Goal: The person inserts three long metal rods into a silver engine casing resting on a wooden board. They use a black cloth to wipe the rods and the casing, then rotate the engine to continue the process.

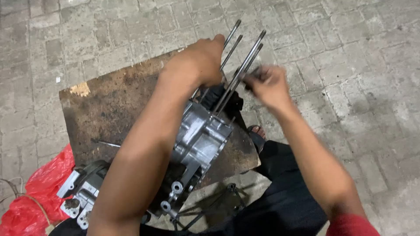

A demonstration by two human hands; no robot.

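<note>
Hands (236,72) on engine-case studs (245,59), board edge (65,94) clear

This looks like an outdoor, street-side repair spot rather than an indoor workshop. The ground (358,52) across the whole upper frame is grey interlocking paving brick. At centre a worn, rust-stained board (109,109) serves as a bench, carrying a metal engine casing (201,135) with long studs (245,65). Another engine part (85,188) and a red plastic bag (39,192) lie at lower left.
</note>
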